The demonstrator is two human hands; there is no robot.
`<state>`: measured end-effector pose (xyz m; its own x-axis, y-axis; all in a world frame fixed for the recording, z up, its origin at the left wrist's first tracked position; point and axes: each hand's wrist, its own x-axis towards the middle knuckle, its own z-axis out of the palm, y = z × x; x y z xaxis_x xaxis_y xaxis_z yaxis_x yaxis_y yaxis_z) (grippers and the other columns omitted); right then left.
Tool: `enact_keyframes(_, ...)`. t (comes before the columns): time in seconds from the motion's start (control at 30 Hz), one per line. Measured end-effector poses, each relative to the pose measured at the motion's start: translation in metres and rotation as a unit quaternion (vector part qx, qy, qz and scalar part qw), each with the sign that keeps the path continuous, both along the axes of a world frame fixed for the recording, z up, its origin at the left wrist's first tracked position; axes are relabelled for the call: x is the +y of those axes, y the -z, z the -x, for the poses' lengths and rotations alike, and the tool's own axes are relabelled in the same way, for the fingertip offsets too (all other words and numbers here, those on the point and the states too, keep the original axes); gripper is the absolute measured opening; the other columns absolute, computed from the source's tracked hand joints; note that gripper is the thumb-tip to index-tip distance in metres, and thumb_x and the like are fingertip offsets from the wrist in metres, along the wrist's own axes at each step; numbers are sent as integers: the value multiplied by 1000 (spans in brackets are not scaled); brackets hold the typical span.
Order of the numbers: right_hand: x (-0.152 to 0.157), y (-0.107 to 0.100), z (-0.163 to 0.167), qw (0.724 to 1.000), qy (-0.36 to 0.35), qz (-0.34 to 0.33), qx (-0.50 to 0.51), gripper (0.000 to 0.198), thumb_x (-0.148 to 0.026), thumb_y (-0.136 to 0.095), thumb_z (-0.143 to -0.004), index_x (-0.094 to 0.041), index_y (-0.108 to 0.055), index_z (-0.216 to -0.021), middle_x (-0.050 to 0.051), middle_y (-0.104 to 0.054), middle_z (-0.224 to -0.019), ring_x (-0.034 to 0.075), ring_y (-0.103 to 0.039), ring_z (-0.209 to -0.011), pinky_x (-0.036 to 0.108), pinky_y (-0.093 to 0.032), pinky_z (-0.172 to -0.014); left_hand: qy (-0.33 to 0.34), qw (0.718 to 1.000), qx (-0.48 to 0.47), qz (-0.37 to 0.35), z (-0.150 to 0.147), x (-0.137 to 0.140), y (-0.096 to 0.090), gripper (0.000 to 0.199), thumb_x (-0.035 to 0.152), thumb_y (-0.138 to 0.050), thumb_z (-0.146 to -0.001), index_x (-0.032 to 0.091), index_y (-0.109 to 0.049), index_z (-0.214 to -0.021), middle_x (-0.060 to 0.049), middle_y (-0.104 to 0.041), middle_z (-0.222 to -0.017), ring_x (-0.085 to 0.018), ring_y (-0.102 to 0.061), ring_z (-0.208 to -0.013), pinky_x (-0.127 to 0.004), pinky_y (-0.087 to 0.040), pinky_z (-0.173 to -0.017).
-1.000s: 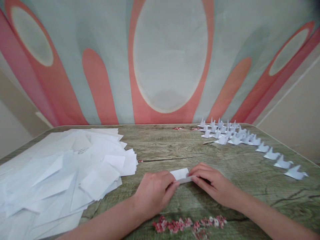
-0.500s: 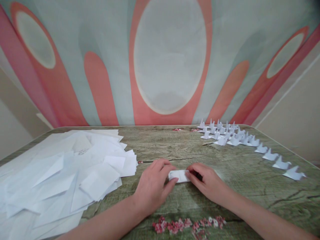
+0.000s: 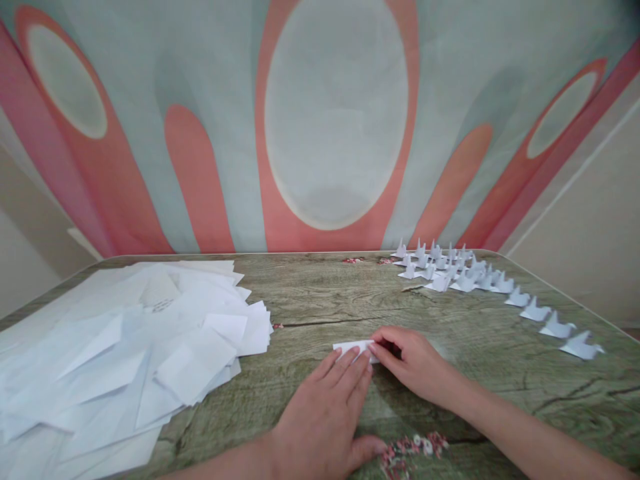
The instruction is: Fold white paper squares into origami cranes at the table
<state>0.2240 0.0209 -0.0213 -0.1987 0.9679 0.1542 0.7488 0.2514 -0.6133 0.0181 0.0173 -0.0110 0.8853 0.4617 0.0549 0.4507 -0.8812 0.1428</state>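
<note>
A small folded strip of white paper (image 3: 345, 346) lies on the wood-patterned table in front of me, partly hidden by my fingers. My left hand (image 3: 325, 407) is stretched flat, palm down, its fingertips pressing on the strip's near side while the thumb points right over the printed flowers. At the strip's right end, my right hand (image 3: 405, 360) pinches the paper between thumb and forefinger, the other fingers curled.
A wide heap of loose white paper sheets (image 3: 190, 360) covers the table's left side. Several folded white paper cranes (image 3: 465, 280) stand in rows at the back right, running down the right edge to a nearer crane (image 3: 581, 347). A patterned backdrop (image 3: 335, 120) hangs behind the table.
My left hand has let go of the strip's left end and moved nearer me, flattening with its fingers laid on the paper. My right hand keeps its pinch. The view shifted slightly.
</note>
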Motion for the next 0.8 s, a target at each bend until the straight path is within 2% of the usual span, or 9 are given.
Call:
enact_keyframes(0.2,0,-2,0,1000,6,12,17,10,-22,-48,-83,-19,-58,-82,-1,-60,-69,13,-54,-63,24,-38,-60,2,999,10,49,0,1,-12,71,60,-21,-86,13,-20,-139,-9,-20,-146,-22,-14,-135,-38,-10,-111)
enact_keyframes(0.33,1,-2,0,1000,6,15,23,16,-20,-48,-82,-20,-58,-94,0,-62,-74,14,-56,-65,25,-40,-61,-1,997,7,80,1,3,-14,71,60,-21,-86,14,-18,-140,-9,-17,-147,-23,-12,-135,-39,-9,-111)
enact_keyframes(0.47,1,-2,0,1000,-9,12,20,18,-19,-47,-82,-20,-61,-94,2,-64,-81,15,-57,-73,27,-41,-68,5,995,-4,102,2,4,-17,71,59,-24,-86,13,-19,-140,-10,-19,-146,-23,-13,-135,-40,-11,-111)
enact_keyframes(0.6,2,-3,0,999,-10,32,23,17,-19,-47,-82,-20,-60,-93,2,-61,-78,15,-56,-70,27,-42,-65,12,994,-32,107,3,4,-18,68,56,-31,-86,14,-22,-139,-11,-23,-145,-23,-17,-134,-41,-16,-110)
enact_keyframes(0.7,4,-2,-2,999,-11,39,34,14,-18,-48,-82,-19,-59,-89,2,-58,-79,14,-54,-69,25,-42,-64,-7,994,-61,93,2,9,-13,60,45,-44,-85,15,-29,-136,-11,-31,-142,-23,-22,-132,-41,-24,-108)
enact_keyframes(0.8,6,-2,-5,997,-20,52,45,13,-16,-48,-82,-19,-59,-87,2,-58,-83,14,-54,-72,25,-43,-66,-69,986,-128,77,2,20,-6,52,26,-51,-83,19,-34,-132,-10,-38,-137,-22,-32,-127,-42,-30,-104)
